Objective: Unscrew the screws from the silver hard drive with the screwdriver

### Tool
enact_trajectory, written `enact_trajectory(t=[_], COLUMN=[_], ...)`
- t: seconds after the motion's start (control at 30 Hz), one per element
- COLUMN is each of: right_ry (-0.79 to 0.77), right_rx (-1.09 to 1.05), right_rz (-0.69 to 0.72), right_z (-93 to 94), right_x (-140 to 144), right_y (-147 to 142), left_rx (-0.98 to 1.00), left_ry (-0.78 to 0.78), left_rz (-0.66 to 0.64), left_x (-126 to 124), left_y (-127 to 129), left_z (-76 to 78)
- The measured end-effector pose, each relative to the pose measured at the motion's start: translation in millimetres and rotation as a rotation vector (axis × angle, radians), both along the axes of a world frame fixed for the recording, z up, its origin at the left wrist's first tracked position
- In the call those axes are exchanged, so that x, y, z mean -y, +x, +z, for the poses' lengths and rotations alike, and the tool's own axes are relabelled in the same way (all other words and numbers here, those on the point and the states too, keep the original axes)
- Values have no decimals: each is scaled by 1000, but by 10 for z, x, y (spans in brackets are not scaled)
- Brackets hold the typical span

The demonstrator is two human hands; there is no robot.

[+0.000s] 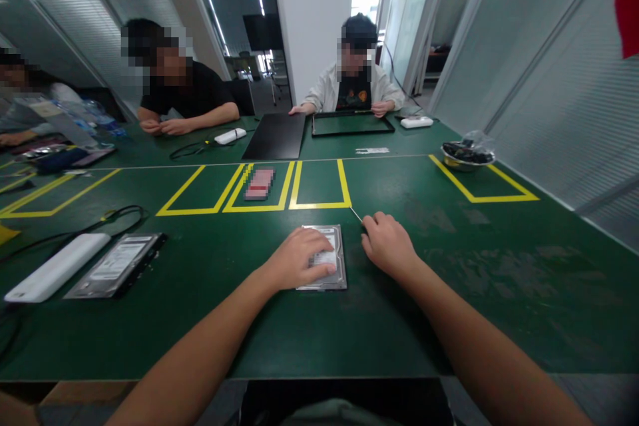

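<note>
A silver hard drive [337, 271] lies flat on the green table [449, 293] in front of me. My left hand [299, 257] rests on top of it, fingers spread over its label. My right hand [388, 243] sits on the table just right of the drive, fingers curled around a thin tool [355, 214] whose slim metal tip points up and left towards the yellow tape boxes.
A second hard drive [116, 266] and a white power bank [54, 267] with a black cable lie at left. Yellow tape boxes [319, 185] mark the table's middle; one holds a pink card [259, 184]. A metal bowl [467, 156] stands at right. Other people sit across.
</note>
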State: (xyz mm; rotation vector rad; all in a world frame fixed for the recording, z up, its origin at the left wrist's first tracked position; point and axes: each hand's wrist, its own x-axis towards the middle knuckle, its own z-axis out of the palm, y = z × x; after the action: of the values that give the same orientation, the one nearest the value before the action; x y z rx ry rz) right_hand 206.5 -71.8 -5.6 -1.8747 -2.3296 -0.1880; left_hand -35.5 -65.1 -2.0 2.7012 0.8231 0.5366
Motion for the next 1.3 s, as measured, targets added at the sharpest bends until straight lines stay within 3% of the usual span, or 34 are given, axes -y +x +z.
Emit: enact_trajectory(t=[0.23,0.57,1.03,1.3], right_ry=[-128,-233,-33,124], right_rx=[51,78,12,-161], right_rz=[-140,-179,-153,-115], right_z=[-6,-2,139,222], right_x=[25,29,49,29], right_y=[-20,8,-4,49], left_rx=[-104,-179,-170,-179], left_ry=[44,56,67,71], left_rz=[-32,43,74,65], left_x=[126,193,210,199], left_y=[5,53,73,78], left_z=[-7,-50,-117,-91])
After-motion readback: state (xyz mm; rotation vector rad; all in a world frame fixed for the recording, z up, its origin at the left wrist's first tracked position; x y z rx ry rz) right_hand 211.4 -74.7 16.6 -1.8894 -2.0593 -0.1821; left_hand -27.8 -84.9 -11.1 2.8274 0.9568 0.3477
